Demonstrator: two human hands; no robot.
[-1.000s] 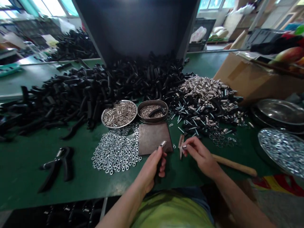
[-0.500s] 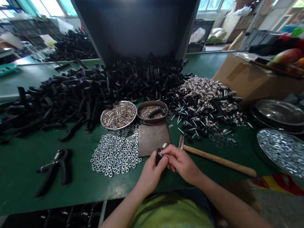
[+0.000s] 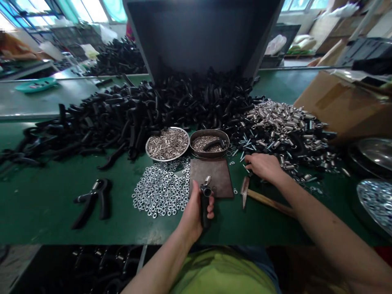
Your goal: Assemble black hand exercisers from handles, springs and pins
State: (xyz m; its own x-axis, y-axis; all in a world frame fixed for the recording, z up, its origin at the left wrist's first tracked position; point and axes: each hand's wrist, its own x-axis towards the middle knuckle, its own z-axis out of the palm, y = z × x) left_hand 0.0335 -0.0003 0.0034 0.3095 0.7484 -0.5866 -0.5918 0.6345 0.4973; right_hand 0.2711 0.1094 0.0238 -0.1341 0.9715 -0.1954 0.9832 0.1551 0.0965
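over the green worktop (image 3: 122,234), the left hand (image 3: 192,213) clasps a black handle (image 3: 205,210), coil spring (image 3: 208,180) at its top; the right hand (image 3: 266,166) meets the bolts (image 3: 249,146), pinching or not, i cannot tell.

You have one hammer (image 3: 266,200); one flat metal plate (image 3: 222,175); one round dish (image 3: 148,152) of pins (image 3: 168,143); one oval tin (image 3: 210,155); one black handle (image 3: 205,209) in your left hand (image 3: 192,210); one sprung handle pair (image 3: 104,201) on the bench (image 3: 128,230); one cardboard box (image 3: 339,108); heaped rings (image 3: 162,192), springs (image 3: 278,118) and loose handles (image 3: 131,108), too many for you to count.
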